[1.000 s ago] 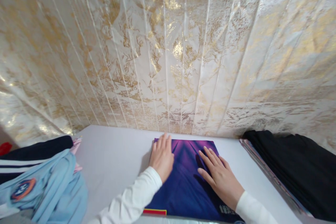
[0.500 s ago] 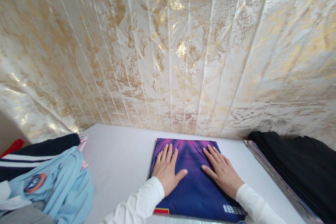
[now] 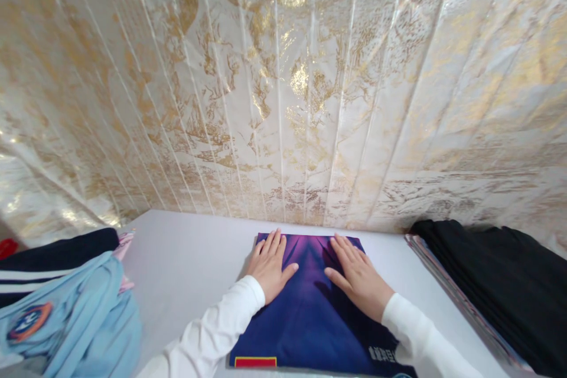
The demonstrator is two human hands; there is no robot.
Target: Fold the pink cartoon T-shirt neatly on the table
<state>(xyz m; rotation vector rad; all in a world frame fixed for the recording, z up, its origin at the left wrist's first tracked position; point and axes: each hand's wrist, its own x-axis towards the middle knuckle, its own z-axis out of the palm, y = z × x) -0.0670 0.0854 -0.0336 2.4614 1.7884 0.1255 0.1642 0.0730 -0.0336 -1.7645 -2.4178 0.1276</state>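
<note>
A folded purple and dark blue garment (image 3: 305, 319) lies flat on the white table, with a red, yellow-edged patch at its near left corner and pale lettering at its near right. My left hand (image 3: 271, 266) rests flat on its far left part, fingers stretched away from me and thumb out. On the far right part lies my right hand (image 3: 357, 274), palm down, fingers extended and thumb apart. Neither hand grips the cloth. White sleeves cover both wrists, and the right one hides part of the lettering.
To the left is a loose heap with a light blue garment (image 3: 93, 319) and a navy garment (image 3: 57, 254) with white stripes. A folded stack topped with black cloth (image 3: 491, 283) stands right. Behind the white table (image 3: 186, 260) rises a gold-patterned wall covering (image 3: 283, 100).
Both hands have slid forward over the garment toward its far edge, still flat. The view has shifted slightly, so the surroundings sit further left.
</note>
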